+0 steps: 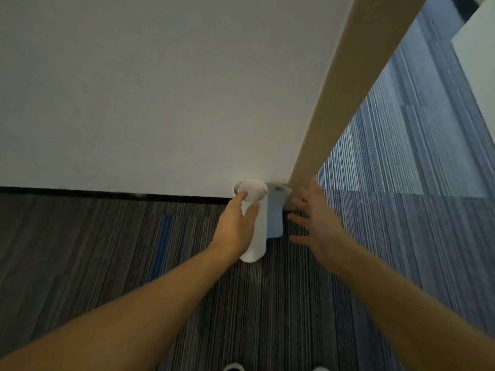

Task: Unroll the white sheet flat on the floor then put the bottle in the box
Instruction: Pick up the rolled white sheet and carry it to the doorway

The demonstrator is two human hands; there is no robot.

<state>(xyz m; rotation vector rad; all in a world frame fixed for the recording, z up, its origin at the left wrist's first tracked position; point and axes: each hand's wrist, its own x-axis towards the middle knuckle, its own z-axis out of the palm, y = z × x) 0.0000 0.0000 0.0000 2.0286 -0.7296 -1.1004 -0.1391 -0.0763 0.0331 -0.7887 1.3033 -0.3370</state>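
Note:
A rolled white sheet (258,231) stands upright on the carpet against the wall, its open spiral end facing up. My left hand (237,226) grips the roll near the top, with a finger hooked over the rim. My right hand (313,218) hovers just right of the roll, fingers spread and holding nothing. A pale blue-white flat piece (276,218) leans behind the roll, partly hidden. No bottle or box is in view.
A white wall (160,89) with a dark skirting strip (107,194) fills the upper left. A tan corner post (348,89) rises diagonally at the right. Striped grey-blue carpet (267,303) covers the floor. My shoe tips (233,367) show at the bottom edge.

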